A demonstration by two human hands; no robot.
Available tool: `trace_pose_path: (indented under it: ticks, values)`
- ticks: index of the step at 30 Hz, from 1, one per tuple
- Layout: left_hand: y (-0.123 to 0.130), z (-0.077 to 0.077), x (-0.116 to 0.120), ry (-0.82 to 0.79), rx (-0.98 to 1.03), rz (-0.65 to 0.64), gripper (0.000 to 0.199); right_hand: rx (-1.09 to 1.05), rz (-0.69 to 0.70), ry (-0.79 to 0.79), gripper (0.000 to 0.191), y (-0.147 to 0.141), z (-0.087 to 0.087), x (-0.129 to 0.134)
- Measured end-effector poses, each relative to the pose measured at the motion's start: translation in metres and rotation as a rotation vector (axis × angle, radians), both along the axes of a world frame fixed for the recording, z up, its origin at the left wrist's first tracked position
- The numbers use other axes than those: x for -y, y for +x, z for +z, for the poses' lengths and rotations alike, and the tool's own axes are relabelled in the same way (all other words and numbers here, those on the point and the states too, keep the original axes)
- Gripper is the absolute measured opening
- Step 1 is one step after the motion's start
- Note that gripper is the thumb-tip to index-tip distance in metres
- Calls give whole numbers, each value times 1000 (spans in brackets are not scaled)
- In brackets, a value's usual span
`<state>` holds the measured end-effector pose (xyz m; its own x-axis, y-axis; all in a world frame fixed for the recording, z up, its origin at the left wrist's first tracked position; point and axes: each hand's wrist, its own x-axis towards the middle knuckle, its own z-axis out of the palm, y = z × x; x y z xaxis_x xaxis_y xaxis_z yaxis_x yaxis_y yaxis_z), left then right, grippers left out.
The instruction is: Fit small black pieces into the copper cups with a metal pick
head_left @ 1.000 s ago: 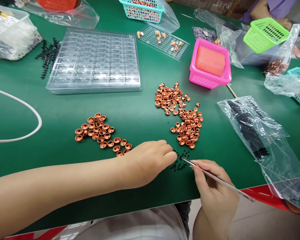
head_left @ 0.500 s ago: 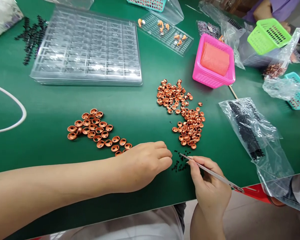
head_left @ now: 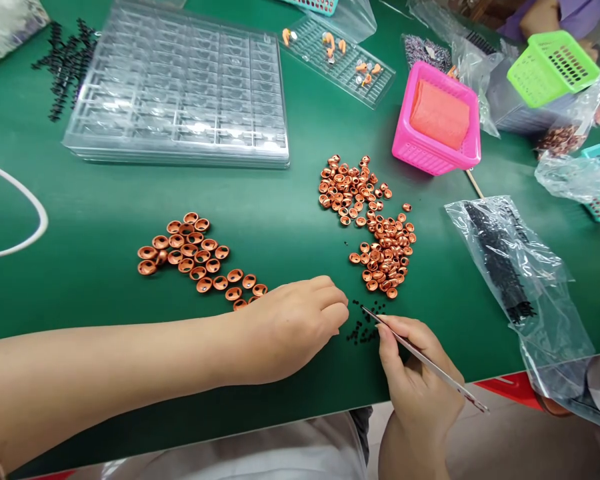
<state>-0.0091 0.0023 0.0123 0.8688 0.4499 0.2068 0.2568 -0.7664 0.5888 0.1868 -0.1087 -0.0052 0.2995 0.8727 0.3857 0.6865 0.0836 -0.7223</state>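
My right hand (head_left: pixel 423 383) pinches a pair of slim metal tweezers (head_left: pixel 433 367), whose tips point left among tiny black pieces (head_left: pixel 363 333) scattered on the green table. Just left of these pieces, my left hand (head_left: pixel 300 327) is closed with its fingers curled downward; whatever they hold is hidden beneath them. Copper-coloured cup-shaped parts with holes (head_left: pixel 195 250) lie in a loose group beyond my left forearm, a few partly covered by the hand. A denser pile of similar copper parts (head_left: pixel 390 247) sits beyond the tweezer tips.
Stacked clear plastic trays (head_left: pixel 180 100) stand at the back left, beside black toothed strips (head_left: pixel 63 73). A pink basket (head_left: pixel 437 157) holds an orange-red block. A clear bag of black strips (head_left: pixel 500 260) lies at right. A white cable (head_left: pixel 35 193) loops at left.
The tweezers have rolled slightly in my right hand, showing a narrower edge, with their tips still among the black pieces. My left fingers have shifted a little. The whole view has moved slightly.
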Motion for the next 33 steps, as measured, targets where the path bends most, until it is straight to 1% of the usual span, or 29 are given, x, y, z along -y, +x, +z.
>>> trace_pose_path:
  ticks: [4, 9, 17, 25, 30, 33]
  values:
    - [0, 0, 0, 4, -18, 83, 5, 63, 2, 16, 15, -1, 1, -1]
    - [0, -1, -1, 36, -52, 122, 9, 95, 6, 28, 14, -1, 1, -2]
    - [1, -6, -1, 52, -42, 142, 15, 99, 5, 11, 16, 0, -1, 0]
    - [1, 0, -3, 37, -81, 144, 16, 124, 22, -20, 12, 0, 1, 1]
    - [2, -1, -3, 43, -79, 145, 18, 123, 39, 15, 18, 1, -1, 1]
    - [2, -2, -2, 36, -75, 143, 20, 102, 17, 49, 19, 0, -2, 1]
